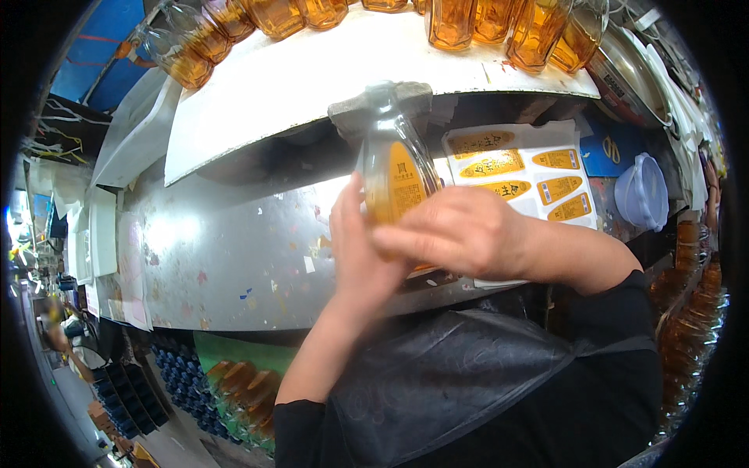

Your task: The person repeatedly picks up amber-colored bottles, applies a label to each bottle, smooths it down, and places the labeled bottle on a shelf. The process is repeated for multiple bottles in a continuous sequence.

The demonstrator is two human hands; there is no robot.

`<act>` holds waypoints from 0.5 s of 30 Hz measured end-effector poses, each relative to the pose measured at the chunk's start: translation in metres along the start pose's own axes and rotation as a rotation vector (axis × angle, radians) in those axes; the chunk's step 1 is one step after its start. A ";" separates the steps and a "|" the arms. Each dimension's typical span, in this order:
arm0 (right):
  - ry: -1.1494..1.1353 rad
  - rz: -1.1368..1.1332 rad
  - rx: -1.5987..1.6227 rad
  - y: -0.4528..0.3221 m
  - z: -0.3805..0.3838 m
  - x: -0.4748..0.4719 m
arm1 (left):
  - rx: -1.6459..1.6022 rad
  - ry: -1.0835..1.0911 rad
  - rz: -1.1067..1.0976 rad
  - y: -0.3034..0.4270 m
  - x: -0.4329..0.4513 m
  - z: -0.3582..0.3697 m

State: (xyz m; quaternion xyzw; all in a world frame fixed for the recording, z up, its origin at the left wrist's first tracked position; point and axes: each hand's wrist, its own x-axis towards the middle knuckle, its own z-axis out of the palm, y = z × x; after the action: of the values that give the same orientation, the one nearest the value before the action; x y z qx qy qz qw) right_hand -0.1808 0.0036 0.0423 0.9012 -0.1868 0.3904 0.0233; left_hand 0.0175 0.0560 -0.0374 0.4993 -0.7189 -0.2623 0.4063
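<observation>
A glass bottle [374,152], clear at the neck and amber lower down, is tilted with its neck away from me above the metal worktop. My left hand [366,248] wraps its lower part from the left. On the bottle's face is a long gold label [404,175] bearing writing. My right hand [462,231] lies across the lower end of that label, fingers bent and touching there; whether they pinch anything is hidden. Both hands and the bottle are slightly blurred. Behind the bottle's neck shows a grey cloth [348,111].
Right of the bottle lie sheets of gold labels [529,169]. A lilac bucket [641,193] and yellow-handled scissors [611,150] are farther right. Amber bottles [450,23] line the raised white shelf [263,88]. More bottles [246,386] stand below the metal worktop [216,251]. Another person [76,339] is at far left.
</observation>
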 end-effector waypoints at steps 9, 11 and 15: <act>-0.225 0.081 -0.108 0.033 0.008 -0.045 | -0.105 0.077 -0.081 0.000 0.041 0.001; -0.263 0.207 -0.001 0.022 0.008 -0.072 | -0.152 0.088 -0.057 -0.002 0.039 0.000; -0.268 0.276 0.042 -0.010 0.000 -0.068 | -0.402 0.127 -0.147 -0.004 0.033 -0.002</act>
State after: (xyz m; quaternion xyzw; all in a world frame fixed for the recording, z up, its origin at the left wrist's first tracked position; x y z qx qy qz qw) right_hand -0.2196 0.0346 -0.0052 0.9112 -0.3020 0.2703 -0.0744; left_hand 0.0155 0.0235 -0.0286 0.4749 -0.5866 -0.3974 0.5220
